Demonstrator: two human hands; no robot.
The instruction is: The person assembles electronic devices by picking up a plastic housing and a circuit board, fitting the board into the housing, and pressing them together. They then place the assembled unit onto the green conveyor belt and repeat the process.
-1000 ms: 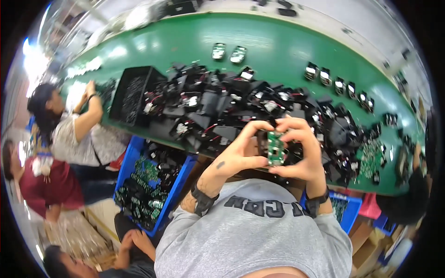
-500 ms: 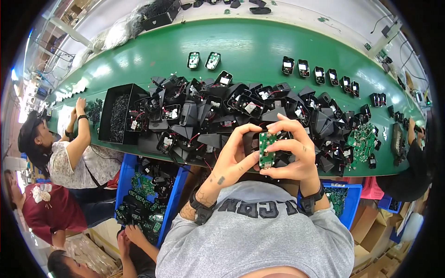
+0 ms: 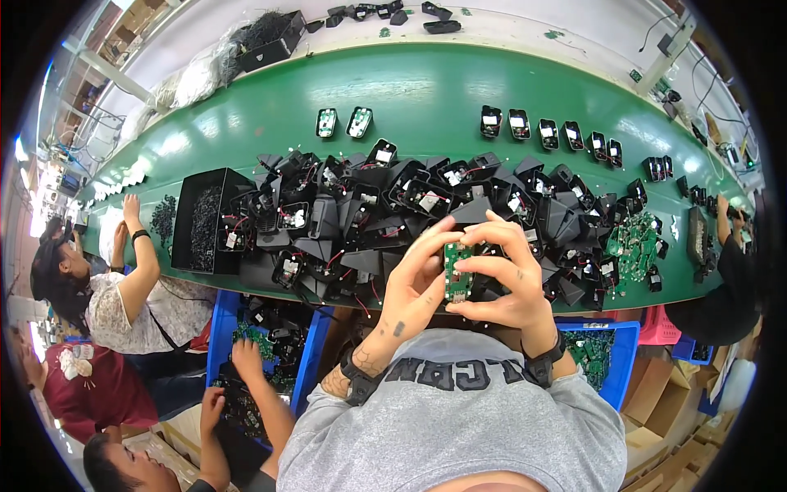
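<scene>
A green circuit board (image 3: pixel 457 283) is held upright in front of my chest, between both hands. My left hand (image 3: pixel 410 287) is closed along its left side, thumb at the edge and fingers curled behind. From the other side my right hand (image 3: pixel 512 283) grips the board, fingertips at its top, face and lower end. Whether a black housing sits behind the board in my hands, I cannot tell. Just beyond my fingers lies a heap of black plastic housings (image 3: pixel 328 215) with red wires and white parts inside.
Loose circuit boards (image 3: pixel 631 246) lie right of the heap. A black box (image 3: pixel 184 225) of small black parts stands left. Housings with boards (image 3: pixel 359 122) and other housings (image 3: pixel 518 125) stand farther back on the green table (image 3: pixel 418 90). Blue bins (image 3: pixel 310 353) flank me; co-workers (image 3: pixel 135 287) work nearby.
The view has shifted slightly. My hands still hold the circuit board, now a little left in view. At lower left, a co-worker's hand has moved up over the blue bin.
</scene>
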